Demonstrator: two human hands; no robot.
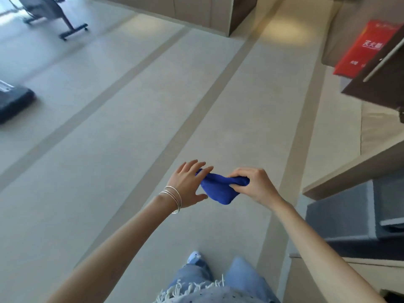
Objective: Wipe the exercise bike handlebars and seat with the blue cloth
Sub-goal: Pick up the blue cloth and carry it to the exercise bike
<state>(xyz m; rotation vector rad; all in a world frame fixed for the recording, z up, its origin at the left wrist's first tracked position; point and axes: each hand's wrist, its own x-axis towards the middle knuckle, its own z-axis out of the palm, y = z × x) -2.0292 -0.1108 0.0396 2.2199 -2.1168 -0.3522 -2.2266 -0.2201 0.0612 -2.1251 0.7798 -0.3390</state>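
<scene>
A bunched blue cloth [219,189] hangs in the air between my two hands, above the pale floor. My right hand [253,185] grips its right end with curled fingers and thumb. My left hand [189,182], with silver bangles on the wrist, touches the cloth's left end with straight, spread fingers. Far off at the top left stands the base and frame of an exercise machine [54,16]; its handlebars and seat are out of view.
A dark treadmill end [13,101] lies at the left edge. A dark door with a bar handle [380,60] and a red sign [367,47] are at the right. Grey cushioned seating [349,215] runs along the lower right. Open floor stretches ahead.
</scene>
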